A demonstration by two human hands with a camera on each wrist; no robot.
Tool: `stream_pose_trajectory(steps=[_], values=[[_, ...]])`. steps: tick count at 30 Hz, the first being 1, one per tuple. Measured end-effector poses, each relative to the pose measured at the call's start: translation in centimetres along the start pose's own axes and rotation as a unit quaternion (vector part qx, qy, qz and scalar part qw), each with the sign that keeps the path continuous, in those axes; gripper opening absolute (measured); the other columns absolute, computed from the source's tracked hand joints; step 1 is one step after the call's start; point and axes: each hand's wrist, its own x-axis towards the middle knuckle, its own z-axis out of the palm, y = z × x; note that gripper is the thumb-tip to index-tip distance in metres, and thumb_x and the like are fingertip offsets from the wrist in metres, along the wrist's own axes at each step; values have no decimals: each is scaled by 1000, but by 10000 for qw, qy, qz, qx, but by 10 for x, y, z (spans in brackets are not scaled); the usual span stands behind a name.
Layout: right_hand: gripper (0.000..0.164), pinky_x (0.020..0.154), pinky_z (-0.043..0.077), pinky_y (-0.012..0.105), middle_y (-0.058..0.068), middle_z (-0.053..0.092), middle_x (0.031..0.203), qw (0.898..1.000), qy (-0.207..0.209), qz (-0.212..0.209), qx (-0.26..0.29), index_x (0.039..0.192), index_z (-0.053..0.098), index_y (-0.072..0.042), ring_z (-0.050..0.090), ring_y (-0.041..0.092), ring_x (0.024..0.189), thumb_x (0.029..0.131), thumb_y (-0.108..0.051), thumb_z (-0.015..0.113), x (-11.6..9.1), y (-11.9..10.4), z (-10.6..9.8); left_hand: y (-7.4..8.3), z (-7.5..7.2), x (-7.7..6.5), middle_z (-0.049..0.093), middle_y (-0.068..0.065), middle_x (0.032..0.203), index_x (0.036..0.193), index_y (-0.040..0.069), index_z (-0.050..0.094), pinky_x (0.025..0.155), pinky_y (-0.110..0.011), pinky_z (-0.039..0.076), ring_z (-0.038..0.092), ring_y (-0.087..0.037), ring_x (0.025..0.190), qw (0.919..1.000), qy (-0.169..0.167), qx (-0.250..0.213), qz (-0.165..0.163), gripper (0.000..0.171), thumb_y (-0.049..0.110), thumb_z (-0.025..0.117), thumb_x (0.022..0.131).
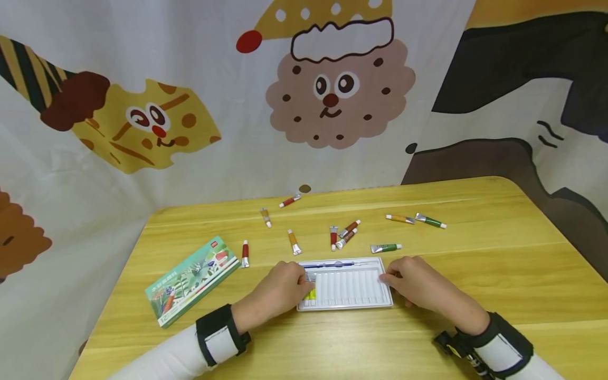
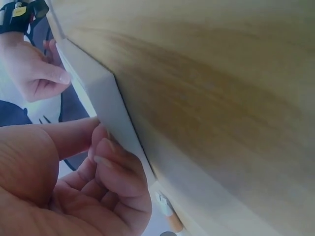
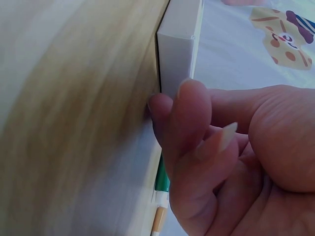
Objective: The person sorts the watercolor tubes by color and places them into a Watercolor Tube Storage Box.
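A white paint tray (image 1: pixel 353 287) with narrow slots lies flat on the table between both hands. A paintbrush (image 1: pixel 328 265) with a blue handle lies along its far side, and yellow paint (image 1: pixel 311 294) in tube form sits in the leftmost slots, partly hidden by fingers. My left hand (image 1: pixel 285 285) pinches the tray's left edge, thumb on top; the left wrist view shows curled fingers against its white side wall (image 2: pixel 106 105). At the opposite end, my right hand (image 1: pixel 418 282) holds the right edge, its fingertips against the side wall (image 3: pixel 176 61) in the right wrist view.
Several loose paint tubes lie beyond the tray, among them a green tube (image 1: pixel 386 248), a red tube (image 1: pixel 245 254) and an orange tube (image 1: pixel 294 242). A green paint box (image 1: pixel 192 279) lies at the left. A printed curtain (image 1: pixel 228 174) hangs behind the table.
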Motion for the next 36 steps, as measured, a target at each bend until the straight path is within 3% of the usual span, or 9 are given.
stream_pose_trajectory(steps=[6, 11, 13, 16, 20, 25, 29, 33, 36], values=[[16, 43, 40, 26, 1, 54, 62, 10000, 19, 21, -18, 84, 69, -12, 54, 15, 44, 100, -15, 72, 1, 1, 0, -2, -1, 1, 47, 4, 56, 67, 15, 62, 48, -24, 33, 46, -11, 49, 9998, 138, 88, 75, 37, 24, 71, 102], [17, 43, 41, 27, 1, 54, 62, 10000, 20, 30, -19, 84, 69, -12, 54, 15, 44, 100, -16, 72, 2, 3, 1, -8, -12, 4, 59, 3, 67, 83, 14, 70, 50, -25, 41, 53, -11, 56, 9952, 627, 634, 413, 21, 25, 70, 101], [17, 43, 41, 27, 1, 54, 62, 10000, 23, 33, -8, 84, 69, -13, 54, 15, 44, 100, -17, 72, 2, 3, 1, -12, -21, 5, 66, 1, 80, 95, 10, 74, 57, -28, 49, 58, -12, 67, 9852, 905, 1188, 838, 14, 23, 72, 100], [17, 43, 41, 27, 1, 54, 62, 10000, 28, 38, -3, 84, 69, -13, 54, 15, 44, 100, -17, 72, 3, 2, 1, -22, -37, 10, 70, -3, 98, 111, 4, 75, 75, -35, 57, 63, -16, 85, 9583, 1377, 1972, 1541, 20, 18, 75, 97], [18, 43, 40, 27, 1, 54, 62, 10000, 24, 4, 14, 83, 69, -13, 54, 15, 44, 100, -16, 71, 3, 1, 1, -42, -60, 20, 72, -15, 116, 124, -2, 71, 93, -46, 57, 69, -30, 106, 9334, 1704, 2431, 2019, 33, 11, 75, 94], [19, 43, 41, 27, 1, 54, 61, 10000, 37, -54, 35, 82, 68, -13, 54, 15, 43, 100, -16, 71, 3, 2, 2, -61, -79, 40, 57, -30, 144, 141, -6, 60, 108, -54, 47, 59, -46, 129, 9185, 1584, 3031, 1984, 52, 9, 75, 94], [20, 43, 41, 28, 1, 53, 61, 10000, 16, -37, 91, 81, 68, -13, 54, 15, 43, 101, -15, 71, 2, 3, 2, -68, -85, 55, 51, -31, 150, 144, -4, 58, 112, -58, 42, 54, -49, 133, 9114, 1223, 3463, 1858, 52, 5, 72, 95], [20, 43, 41, 27, 1, 53, 61, 9999, 2, -22, 121, 81, 67, -13, 54, 15, 43, 101, -15, 70, 1, 4, 2, -75, -89, 71, 60, -27, 142, 134, -3, 65, 112, -62, 40, 57, -48, 130, 9021, 857, 3873, 1697, 35, 2, 67, 99], [20, 43, 40, 27, 1, 54, 61, 9999, 11, 3, 103, 81, 67, -13, 54, 15, 44, 101, -15, 70, 1, 3, 2, -81, -93, 84, 71, -18, 120, 113, 1, 74, 106, -55, 49, 67, -38, 111, 8924, 748, 4097, 1739, 17, 1, 71, 97]])
